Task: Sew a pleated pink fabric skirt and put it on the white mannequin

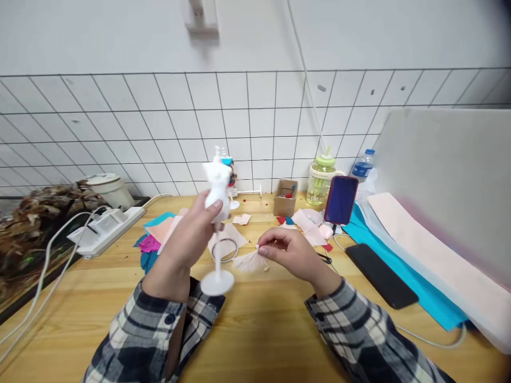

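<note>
My left hand (195,226) is wrapped round a small white doll-size dress form (219,183), upright, its thin pole and round base (217,282) showing below my fingers above the table. To its right, my right hand (291,252) is closed, thumb and fingertips pinching the gathered top of a pale, sheer skirt-like piece of fabric (249,261). That piece fans out to the left, low over the wood. Behind the pole, a ring (235,252) lies by a pale pink fabric piece (228,235). A second figure with a blue top (227,161) is partly hidden behind the dress form.
Coloured fabric scraps (149,243) lie left. A small cardboard box (285,198), a green-lidded cup (322,178) and a propped phone (341,199) stand at the back. On the right are a black phone-like slab (381,274) and long fabric sheets (431,239). A power strip (107,234) sits left.
</note>
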`<action>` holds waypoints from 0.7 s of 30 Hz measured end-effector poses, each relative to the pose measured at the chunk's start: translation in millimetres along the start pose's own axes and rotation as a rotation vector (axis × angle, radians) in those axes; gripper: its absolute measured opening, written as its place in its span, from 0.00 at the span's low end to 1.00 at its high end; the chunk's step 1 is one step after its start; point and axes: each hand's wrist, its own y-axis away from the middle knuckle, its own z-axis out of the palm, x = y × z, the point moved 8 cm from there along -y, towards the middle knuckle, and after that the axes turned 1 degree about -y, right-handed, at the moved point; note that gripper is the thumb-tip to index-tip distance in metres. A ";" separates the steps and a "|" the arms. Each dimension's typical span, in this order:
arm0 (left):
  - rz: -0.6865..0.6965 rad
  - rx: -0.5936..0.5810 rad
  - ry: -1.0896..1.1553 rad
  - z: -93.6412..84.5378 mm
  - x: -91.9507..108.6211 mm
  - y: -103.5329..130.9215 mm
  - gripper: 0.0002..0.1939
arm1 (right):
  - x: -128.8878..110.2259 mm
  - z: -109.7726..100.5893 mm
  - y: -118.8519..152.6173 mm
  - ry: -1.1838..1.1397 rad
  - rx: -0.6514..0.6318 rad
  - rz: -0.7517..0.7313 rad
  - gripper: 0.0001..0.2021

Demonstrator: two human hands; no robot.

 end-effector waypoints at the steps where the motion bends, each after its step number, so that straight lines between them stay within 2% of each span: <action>1: -0.092 -0.124 0.145 11.0 -5.8 1.8 0.22 | -20.5 2.5 -2.1 0.046 -0.023 -0.049 0.07; 3: -0.152 -0.235 0.356 24.7 -6.2 5.7 0.18 | -53.4 4.3 -5.2 0.108 0.003 -0.117 0.05; 4: -0.172 -0.260 0.426 30.1 -5.5 8.0 0.17 | -64.8 2.7 -6.1 0.126 0.063 -0.140 0.04; 7: -0.176 -0.334 0.536 45.7 1.6 17.0 0.21 | -81.5 0.8 -6.0 0.187 0.231 -0.205 0.03; 10: -0.159 -0.400 0.571 56.3 8.3 25.1 0.26 | -81.7 10.0 -6.0 0.272 0.219 -0.257 0.03; 12: -0.161 -0.422 0.560 58.6 9.0 27.6 0.27 | -77.2 11.9 -6.3 0.300 0.201 -0.239 0.05; 15: -0.164 -0.469 0.513 60.3 7.7 28.8 0.27 | -69.5 6.7 -6.8 0.285 0.203 -0.158 0.11; 18: -0.157 -0.521 0.456 61.8 5.3 29.6 0.25 | -65.5 0.9 -7.8 0.225 0.212 -0.116 0.09; 21: -0.139 -0.520 0.421 59.2 1.4 29.0 0.22 | -63.6 -3.7 -9.2 0.210 0.242 -0.114 0.11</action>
